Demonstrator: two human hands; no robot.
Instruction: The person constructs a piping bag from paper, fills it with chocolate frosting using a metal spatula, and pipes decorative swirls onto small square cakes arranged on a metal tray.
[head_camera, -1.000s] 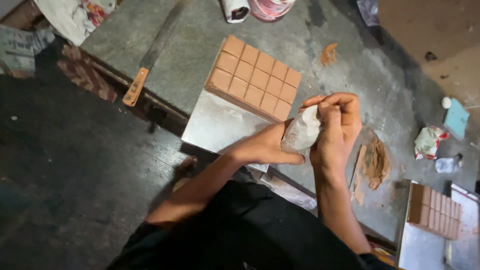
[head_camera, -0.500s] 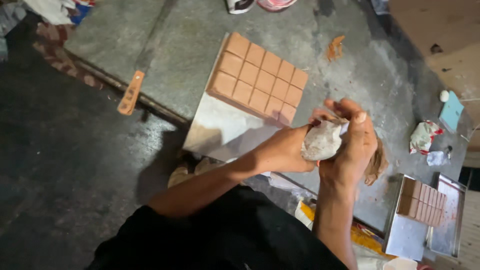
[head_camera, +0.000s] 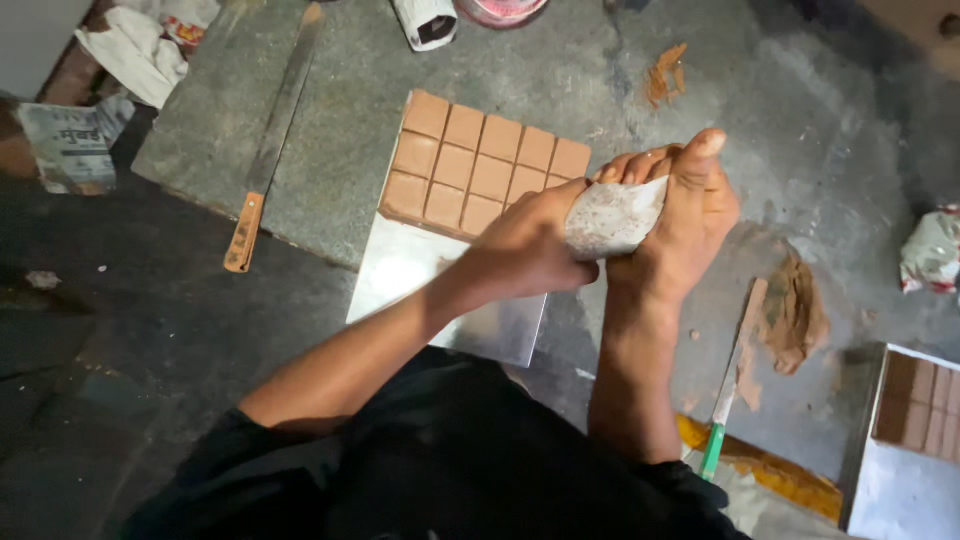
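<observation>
We find both hands raised together at centre right of the frame, above a grey stone worktop (head_camera: 330, 110). The left hand (head_camera: 525, 250) is closed, its fingers curled over the near edge of a whitish speckled wrapper (head_camera: 612, 217). The right hand (head_camera: 690, 215) stands upright behind the wrapper, thumb up and fingers bent around its far side, so the wrapper is gripped between the two hands. We cannot tell what, if anything, lies inside the wrapper.

Directly left of the hands, a shiny metal tray (head_camera: 420, 275) lies on the worktop, its near corner hanging over the worktop's edge. Its upper part carries a slab of brown squares (head_camera: 470, 165), scored into rows; the slab's right end is partly hidden by the left hand. The lower part of the tray is bare metal.

In the upper left, a long knife with a wooden handle (head_camera: 270, 150) lies along the worktop, handle toward the lower left. At lower right, a smaller knife with a green handle (head_camera: 730, 385) lies beside a smear of brown paste (head_camera: 795, 310). A second smear of brown paste (head_camera: 665, 72) marks the worktop at top centre. A second tray of brown squares (head_camera: 915, 405) shows at the right edge, cut by the frame. Crumpled cloth and newspaper (head_camera: 75, 140) lie at the far left, off the worktop. The person's dark garment (head_camera: 480, 470) fills the bottom centre.
</observation>
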